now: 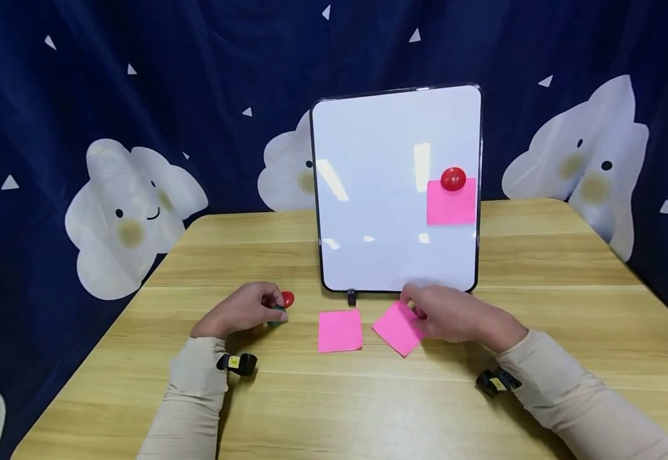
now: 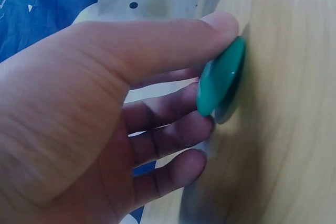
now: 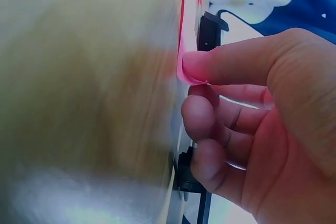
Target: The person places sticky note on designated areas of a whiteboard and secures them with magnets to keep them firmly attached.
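Observation:
My left hand (image 1: 247, 308) pinches a round green magnet (image 2: 223, 77) between thumb and fingers. The magnet is tilted on edge close to the tabletop; in the head view the fingers cover most of it. Just beyond lies a red magnet (image 1: 288, 299). With thumb and fingertips my right hand (image 1: 451, 314) pinches a pink sticky note (image 1: 396, 329), which sits askew at the whiteboard's foot. In the right wrist view the gripped edge of the note (image 3: 188, 72) curls up by the thumb. A second pink sticky note (image 1: 340, 331) lies flat between the hands.
A black-framed whiteboard (image 1: 380, 191) stands upright at the back of the wooden table (image 1: 334, 409) on small black feet (image 1: 351, 298). A large red magnet (image 1: 453, 179) holds another pink note (image 1: 450, 207) on its right side. Behind hangs a dark blue curtain (image 1: 195, 83).

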`<state>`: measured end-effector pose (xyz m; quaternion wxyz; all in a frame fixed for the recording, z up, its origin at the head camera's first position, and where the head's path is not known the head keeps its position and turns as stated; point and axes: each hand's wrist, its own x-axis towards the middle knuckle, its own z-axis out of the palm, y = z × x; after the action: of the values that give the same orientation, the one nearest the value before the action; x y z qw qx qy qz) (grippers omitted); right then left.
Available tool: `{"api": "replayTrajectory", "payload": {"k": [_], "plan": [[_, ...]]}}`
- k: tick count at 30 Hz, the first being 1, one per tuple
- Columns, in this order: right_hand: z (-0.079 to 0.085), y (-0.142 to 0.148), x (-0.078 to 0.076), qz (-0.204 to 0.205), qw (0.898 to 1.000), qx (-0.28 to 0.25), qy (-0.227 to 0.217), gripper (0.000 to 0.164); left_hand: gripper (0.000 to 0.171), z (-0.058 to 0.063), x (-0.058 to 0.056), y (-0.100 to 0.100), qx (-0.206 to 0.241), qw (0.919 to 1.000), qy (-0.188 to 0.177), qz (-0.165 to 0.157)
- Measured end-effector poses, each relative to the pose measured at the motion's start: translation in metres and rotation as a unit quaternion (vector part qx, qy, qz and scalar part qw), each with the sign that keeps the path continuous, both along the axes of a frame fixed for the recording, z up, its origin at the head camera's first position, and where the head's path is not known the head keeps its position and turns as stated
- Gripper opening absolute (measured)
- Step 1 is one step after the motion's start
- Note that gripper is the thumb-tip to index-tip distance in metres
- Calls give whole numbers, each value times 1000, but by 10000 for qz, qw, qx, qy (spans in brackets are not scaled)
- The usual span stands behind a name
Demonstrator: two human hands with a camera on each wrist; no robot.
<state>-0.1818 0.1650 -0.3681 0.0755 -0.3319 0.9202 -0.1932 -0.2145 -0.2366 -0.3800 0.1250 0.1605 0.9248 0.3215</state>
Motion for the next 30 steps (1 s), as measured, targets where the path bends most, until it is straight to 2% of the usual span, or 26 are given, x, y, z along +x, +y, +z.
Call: {"api": "replayTrajectory", "payload": {"k": [5, 10, 18, 27, 30], "plan": [[-1, 2, -3, 217, 9995, -182, 146, 22, 16, -1, -1, 1, -25, 9999, 167, 22], [-2, 2, -4, 289, 9993, -239, 53, 25, 17, -2, -2, 1, -4, 9997, 223, 28], [-3, 1, -5, 478, 9983, -342, 29, 29, 17, -1, -2, 1, -106, 9998, 66, 125], [-4, 3, -8, 327, 9955, -887, -5, 26, 25, 2, 0, -1, -169, 9997, -26, -152], [-6, 5, -9, 286, 9946, -995, -1, 26, 26, 2, -1, 0, -219, 9997, 2, -143]]}}
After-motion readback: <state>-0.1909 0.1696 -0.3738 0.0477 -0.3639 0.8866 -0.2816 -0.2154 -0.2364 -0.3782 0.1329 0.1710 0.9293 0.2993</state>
